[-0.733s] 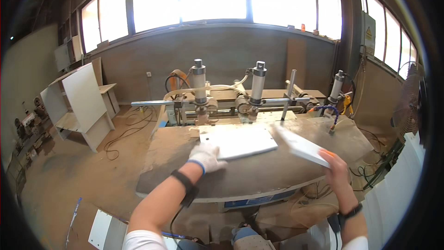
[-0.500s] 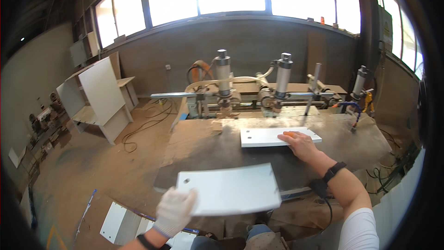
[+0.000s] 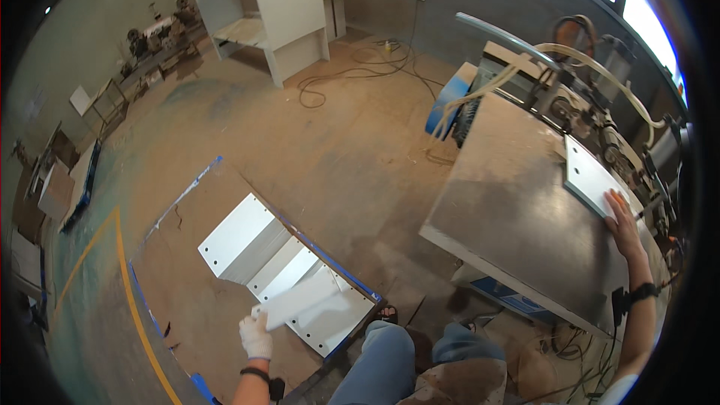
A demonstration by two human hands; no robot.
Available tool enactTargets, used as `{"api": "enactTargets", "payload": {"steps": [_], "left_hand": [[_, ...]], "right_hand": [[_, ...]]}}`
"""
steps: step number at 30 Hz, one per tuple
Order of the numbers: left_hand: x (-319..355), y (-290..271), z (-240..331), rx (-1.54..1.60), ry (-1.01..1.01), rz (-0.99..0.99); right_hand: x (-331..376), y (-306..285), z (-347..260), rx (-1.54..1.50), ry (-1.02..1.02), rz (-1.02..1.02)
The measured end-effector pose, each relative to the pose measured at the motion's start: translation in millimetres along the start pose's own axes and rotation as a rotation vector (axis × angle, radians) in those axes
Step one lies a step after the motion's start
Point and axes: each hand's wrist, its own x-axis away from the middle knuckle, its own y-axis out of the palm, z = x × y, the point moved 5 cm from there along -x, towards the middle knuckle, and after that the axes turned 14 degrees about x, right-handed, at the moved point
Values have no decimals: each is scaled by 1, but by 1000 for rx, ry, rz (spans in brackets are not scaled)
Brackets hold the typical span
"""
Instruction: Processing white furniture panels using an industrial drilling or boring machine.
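My left hand (image 3: 256, 337), in a white knit glove, is closed on the near end of a white panel (image 3: 301, 298), slightly blurred. That panel is tilted low over a stack of white drilled panels (image 3: 237, 234) on the floor at my left. To the right, my bare right hand (image 3: 624, 223) grips the near edge of another white panel (image 3: 589, 172), its fingers over the top. This one lies on the metal worktable (image 3: 517, 225), against the drilling machine (image 3: 600, 116); two dark holes show at its far end.
A white cabinet frame (image 3: 289, 19) stands at the back, with loose cables (image 3: 352, 71) on the floor beside it. Blue-edged sheeting (image 3: 176, 202) borders the stacked panels. A yellow line (image 3: 135, 292) runs along the floor at left. More cables hang below the worktable.
My view has turned left and down. My left hand has carried its panel from in front of the worktable to over the floor stack. My right hand stays on the panel at the machine.
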Motion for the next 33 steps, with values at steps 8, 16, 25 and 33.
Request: {"api": "enactTargets", "payload": {"steps": [8,16,25,33], "left_hand": [[-101,104,-84,284,-344,97],[-81,97,30,-80,122,-382],[28,-195,481,709,1551,-419],[-51,-115,745,-169,1137,-553]], "right_hand": [[134,-54,48,85,315,79],[542,-38,59,101,1141,-370],[653,80,-100,322,1115,-208],[621,-5,-40,82,1145,-42]]}}
